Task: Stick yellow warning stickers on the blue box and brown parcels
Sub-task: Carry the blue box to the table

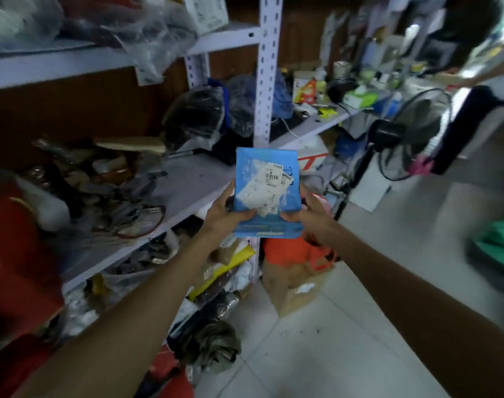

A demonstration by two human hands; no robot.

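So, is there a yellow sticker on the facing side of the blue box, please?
No, the facing side of the blue box shows only white labels, nothing yellow.

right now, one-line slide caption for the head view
Left hand and right hand hold a blue box with white labels before cluttered shelves; no yellow sticker visible.

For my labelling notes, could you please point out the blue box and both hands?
blue box (266,191), head view, white label.
left hand (224,214), head view, its back.
right hand (310,215), head view, its back.

head view, close, forward-down, facing shelves (187,179)
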